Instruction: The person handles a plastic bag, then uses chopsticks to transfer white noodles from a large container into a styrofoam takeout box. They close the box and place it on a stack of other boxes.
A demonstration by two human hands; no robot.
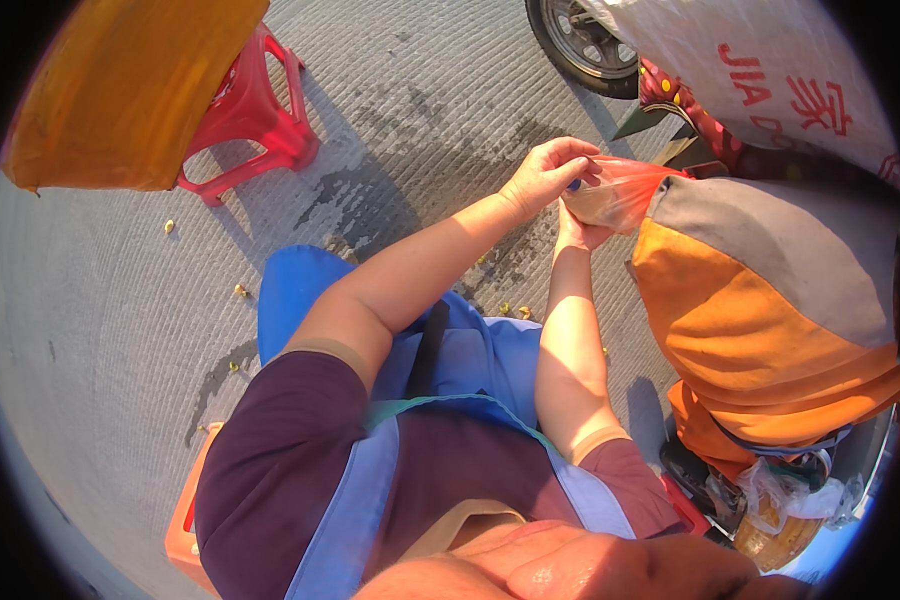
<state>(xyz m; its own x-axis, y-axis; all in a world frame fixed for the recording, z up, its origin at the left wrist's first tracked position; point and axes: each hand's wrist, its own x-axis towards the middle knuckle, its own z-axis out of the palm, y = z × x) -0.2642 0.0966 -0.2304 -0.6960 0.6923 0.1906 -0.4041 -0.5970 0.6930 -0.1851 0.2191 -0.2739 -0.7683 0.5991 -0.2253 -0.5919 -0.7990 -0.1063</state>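
My left hand (551, 171) is at the near end of a translucent red plastic bag (630, 191), its fingertips curled against the film. A small blue thing (574, 184) shows between those fingers; I cannot tell what it is. Just below, my right hand (583, 231) cups the bag from underneath, with most of its fingers hidden behind it. Something pale shows through the film, too blurred to name. The bag stretches to the right and narrows to a gathered red end beside the corner of an orange and grey fabric cover (750, 300).
A red plastic stool (270, 120) stands at upper left, partly behind an orange panel (127, 90). At upper right are a wheel (592, 45) and a white sack (765, 67) bearing writing. Yellowish scraps (240, 290) dot the grooved concrete (105, 300). Crumpled clear plastic (780, 487) lies at lower right.
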